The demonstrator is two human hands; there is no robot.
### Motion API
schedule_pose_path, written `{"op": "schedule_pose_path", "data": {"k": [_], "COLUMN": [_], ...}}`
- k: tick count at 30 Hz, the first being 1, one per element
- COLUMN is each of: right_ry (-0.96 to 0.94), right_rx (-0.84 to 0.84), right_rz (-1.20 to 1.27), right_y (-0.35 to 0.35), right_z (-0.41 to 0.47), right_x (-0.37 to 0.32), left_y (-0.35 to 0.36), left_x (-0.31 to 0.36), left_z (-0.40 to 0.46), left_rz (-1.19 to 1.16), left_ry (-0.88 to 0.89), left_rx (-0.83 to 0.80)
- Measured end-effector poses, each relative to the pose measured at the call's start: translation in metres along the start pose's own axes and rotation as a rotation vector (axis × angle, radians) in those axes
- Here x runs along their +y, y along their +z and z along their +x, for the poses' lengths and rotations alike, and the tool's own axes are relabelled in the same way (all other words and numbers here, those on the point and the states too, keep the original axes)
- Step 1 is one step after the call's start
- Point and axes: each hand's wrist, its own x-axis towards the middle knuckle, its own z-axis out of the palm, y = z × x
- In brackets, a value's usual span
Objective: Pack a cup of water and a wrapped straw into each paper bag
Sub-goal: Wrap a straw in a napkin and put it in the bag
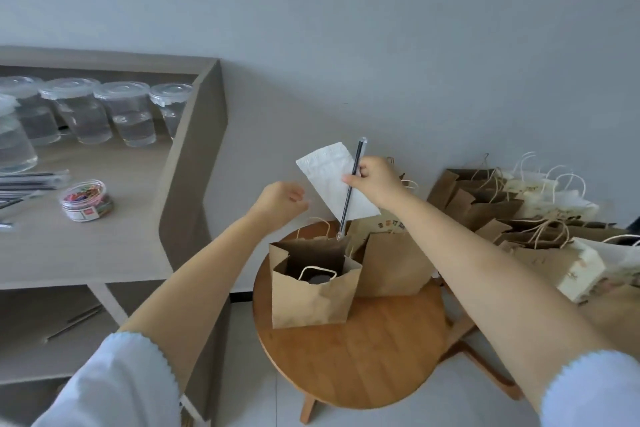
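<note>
An open brown paper bag (311,302) stands on a round wooden stool (374,357); a dark cup lid (317,278) shows inside it. My right hand (375,180) is above the bag, pinching a wrapped straw (351,189) together with a white napkin (334,184). The straw's lower tip is at the bag's back rim. My left hand (280,203) hovers to the left of the napkin, fingers loosely curled, holding nothing. Several lidded cups of water (130,114) stand on the desk at the left.
More wrapped straws (31,180) and a small jar of coloured clips (88,201) lie on the grey desk (86,246). A second brown bag (391,263) stands behind the first. A heap of paper bags (519,218) lies on the right.
</note>
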Motion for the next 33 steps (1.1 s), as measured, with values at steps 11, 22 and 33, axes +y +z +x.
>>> {"op": "schedule_pose_path", "data": {"k": [11,22,33], "right_ry": [0.102,0.093,-0.226], "right_rx": [-0.077,-0.100,-0.347], "right_rz": [0.016,0.087,-0.455], "right_y": [0.064,0.110,0.137], "right_z": [0.017,0.035,0.023], "right_x": [0.063,0.092,0.118], "left_y": [0.069,0.100,0.105], "left_x": [-0.092,-0.133,-0.147], "left_z": [0.022,0.061,0.057], "left_rz": [0.213,0.645,0.980], "left_ry": [-0.075,0.200,0.095], "left_rx": [-0.166,-0.430,-0.545]}}
